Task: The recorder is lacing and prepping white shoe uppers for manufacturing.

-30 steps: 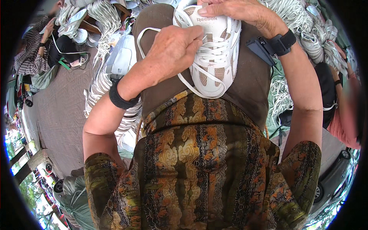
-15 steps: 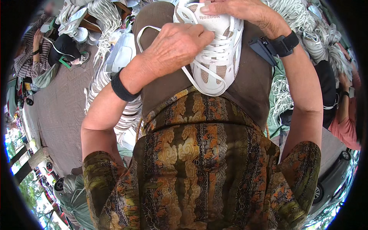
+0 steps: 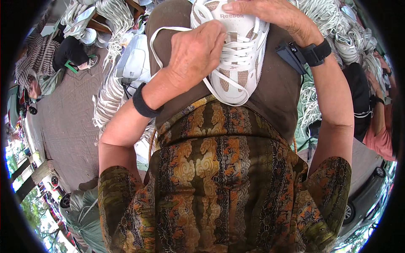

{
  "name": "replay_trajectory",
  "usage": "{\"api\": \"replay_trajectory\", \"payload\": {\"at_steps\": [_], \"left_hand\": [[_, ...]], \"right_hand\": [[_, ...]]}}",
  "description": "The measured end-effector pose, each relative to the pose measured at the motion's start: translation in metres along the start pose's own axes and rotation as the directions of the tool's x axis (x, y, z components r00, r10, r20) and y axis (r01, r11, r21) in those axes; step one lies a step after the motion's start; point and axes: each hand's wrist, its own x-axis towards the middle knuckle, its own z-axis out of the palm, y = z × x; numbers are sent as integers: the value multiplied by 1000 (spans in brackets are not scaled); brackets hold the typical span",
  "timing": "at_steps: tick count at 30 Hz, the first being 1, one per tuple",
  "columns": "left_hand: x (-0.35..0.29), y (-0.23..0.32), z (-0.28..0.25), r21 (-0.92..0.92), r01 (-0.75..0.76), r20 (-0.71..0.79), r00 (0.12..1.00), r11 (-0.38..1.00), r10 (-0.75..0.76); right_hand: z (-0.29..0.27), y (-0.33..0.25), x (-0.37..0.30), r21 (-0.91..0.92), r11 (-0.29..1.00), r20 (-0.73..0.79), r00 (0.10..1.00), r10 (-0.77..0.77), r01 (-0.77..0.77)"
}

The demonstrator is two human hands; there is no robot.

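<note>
A white and beige sneaker [image 3: 233, 93] lies across my lap, toe toward me. White shoelace [image 3: 237, 55] crosses its lower eyelet rows, and a loose stretch runs over the toe. My left hand [image 3: 195, 57] is closed in a pinch at the left eyelet row, apparently on the shoelace; its fingertips are partly hidden. Another length of lace [image 3: 155, 36] loops out left from behind that hand over my knee. My right hand [image 3: 274, 14] grips the sneaker's far right side, thumb on the tongue [image 3: 232, 17].
Bundles of white laces and shoe parts [image 3: 114, 21] lie at the far left, with stacked white pieces [image 3: 110, 103] beside my left leg. More bundled shoes [image 3: 348, 44] are at the right. People sit at left [image 3: 40, 55] and right [image 3: 375, 114]. A parked car [image 3: 363, 198] stands lower right.
My left hand has drawn back slightly left and toward me, its wrist lower. My right hand stays on the tongue. The person at left has lowered an arm.
</note>
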Motion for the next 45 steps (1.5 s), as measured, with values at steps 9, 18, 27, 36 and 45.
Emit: {"api": "replay_trajectory", "payload": {"at_steps": [9,18,27,36,45], "left_hand": [[3,3,14,-356,240,48,970,903,-239],[-7,-1,9,-443,346,140,938,827,-318],[-3,2,13,-349,317,82,948,882,-308],[1,2,4,-281,242,72,970,929,-231],[49,-14,-28,102,-194,117,976,976,182]], "right_hand": [[-2,-2,-3,131,991,60,997,-42,34],[46,-41,-50,-862,505,-288,788,-545,34],[82,1,-56,-934,315,-324,773,-545,-170],[90,-7,-40,-960,195,-270,842,-467,-200],[78,1,-57,-957,233,-271,822,-501,-174]]}}
